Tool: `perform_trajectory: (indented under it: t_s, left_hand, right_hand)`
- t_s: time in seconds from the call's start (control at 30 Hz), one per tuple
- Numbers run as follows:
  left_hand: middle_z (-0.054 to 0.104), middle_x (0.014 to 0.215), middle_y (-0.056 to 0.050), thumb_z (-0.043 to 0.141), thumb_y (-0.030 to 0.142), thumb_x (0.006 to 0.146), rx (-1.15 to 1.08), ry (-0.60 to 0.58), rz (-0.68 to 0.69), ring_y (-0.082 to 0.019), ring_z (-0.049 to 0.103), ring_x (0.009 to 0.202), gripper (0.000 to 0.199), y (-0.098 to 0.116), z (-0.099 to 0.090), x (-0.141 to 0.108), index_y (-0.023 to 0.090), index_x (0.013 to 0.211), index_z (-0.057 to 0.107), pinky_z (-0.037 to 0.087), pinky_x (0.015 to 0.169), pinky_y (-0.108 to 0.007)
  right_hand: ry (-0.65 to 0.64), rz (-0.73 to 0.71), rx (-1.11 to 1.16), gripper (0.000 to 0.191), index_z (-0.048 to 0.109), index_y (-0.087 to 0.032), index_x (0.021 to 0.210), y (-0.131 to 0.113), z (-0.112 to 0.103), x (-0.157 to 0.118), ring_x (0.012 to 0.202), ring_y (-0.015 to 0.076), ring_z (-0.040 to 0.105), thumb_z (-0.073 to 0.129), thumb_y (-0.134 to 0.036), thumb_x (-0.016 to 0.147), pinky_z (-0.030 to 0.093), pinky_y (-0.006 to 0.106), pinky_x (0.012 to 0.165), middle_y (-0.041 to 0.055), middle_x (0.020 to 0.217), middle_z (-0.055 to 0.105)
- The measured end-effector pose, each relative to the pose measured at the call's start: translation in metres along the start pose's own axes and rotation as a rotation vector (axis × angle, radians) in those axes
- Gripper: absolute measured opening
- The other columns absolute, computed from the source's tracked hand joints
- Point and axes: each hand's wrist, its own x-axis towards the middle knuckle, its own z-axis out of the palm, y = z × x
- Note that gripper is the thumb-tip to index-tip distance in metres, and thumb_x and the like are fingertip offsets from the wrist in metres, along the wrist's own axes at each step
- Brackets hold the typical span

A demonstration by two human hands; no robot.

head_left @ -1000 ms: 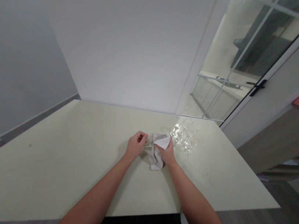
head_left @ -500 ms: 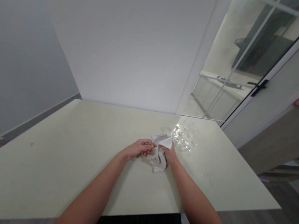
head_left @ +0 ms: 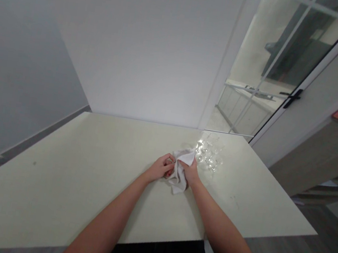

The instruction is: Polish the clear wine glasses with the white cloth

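Note:
A crumpled white cloth (head_left: 179, 180) hangs from my right hand (head_left: 191, 172), whose fingers are wrapped round it. My left hand (head_left: 161, 167) touches the cloth's left side, with its fingers curled. Between its fingers there seems to be something small and clear, mostly hidden, so I cannot make out what it is. Just behind and to the right of the cloth, several clear glass pieces (head_left: 209, 152) stand close together on the pale table.
The pale table (head_left: 87, 173) reaches a white wall at its far edge. Beyond its right side are a glazed door (head_left: 292, 98) with a black handle and a wooden shelf unit (head_left: 320, 147) with a red thing on top.
My left hand has shifted slightly to the right, closer to the cloth, and its fingers have curled more. My right hand still holds the cloth in nearly the same place.

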Motion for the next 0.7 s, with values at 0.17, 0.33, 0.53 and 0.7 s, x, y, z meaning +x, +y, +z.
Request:
perform_trajectory:
  t_s: [0.17, 0.33, 0.53, 0.7]
  left_hand:
    - [0.060, 0.065, 0.002, 0.050, 0.039, 0.081, 0.181, 0.115, 0.068, -0.011, 0.055, 0.056, 0.025, 0.002, 0.000, -0.001, 0.019, 0.096, 0.054, 0.040, 0.055, -0.021]
    - [0.062, 0.073, 0.001, 0.059, 0.030, 0.073, 0.585, 0.258, 0.087, -0.016, 0.057, 0.064, 0.055, -0.002, 0.002, -0.001, 0.023, 0.125, 0.043, 0.039, 0.060, -0.024]
    - [0.062, 0.072, 0.001, 0.055, 0.043, 0.080, 0.737, 0.359, 0.103, -0.017, 0.059, 0.067, 0.051, -0.007, -0.005, -0.001, 0.022, 0.125, 0.044, 0.041, 0.070, -0.028]
    - [0.063, 0.096, -0.009, 0.054, 0.047, 0.082, 0.837, 0.449, 0.275, -0.021, 0.058, 0.090, 0.056, -0.005, -0.008, 0.000, 0.017, 0.128, 0.044, 0.039, 0.086, -0.034]
  right_hand:
    - [0.000, -0.050, -0.023, 0.057, 0.051, -0.019, 0.108, -0.002, 0.003, -0.001, 0.086, 0.0183, 0.060, 0.075, -0.033, 0.058, 0.048, 0.033, 0.082, 0.0041, 0.097, 0.064]
    - [-0.118, -0.177, -0.017, 0.065, 0.046, -0.021, 0.119, -0.008, 0.008, -0.007, 0.097, 0.0188, 0.058, 0.074, -0.032, 0.062, 0.044, 0.034, 0.092, 0.0064, 0.112, 0.060]
    - [-0.155, -0.237, -0.059, 0.029, 0.060, -0.020, 0.102, -0.014, 0.007, -0.008, 0.097, 0.0199, 0.058, 0.055, -0.039, 0.080, 0.041, 0.035, 0.094, 0.0056, 0.102, 0.064]
    - [0.024, -0.129, 0.030, 0.040, 0.055, -0.020, 0.110, -0.003, 0.004, -0.001, 0.091, 0.0178, 0.059, 0.055, -0.045, 0.078, 0.045, 0.032, 0.086, 0.0049, 0.100, 0.064]
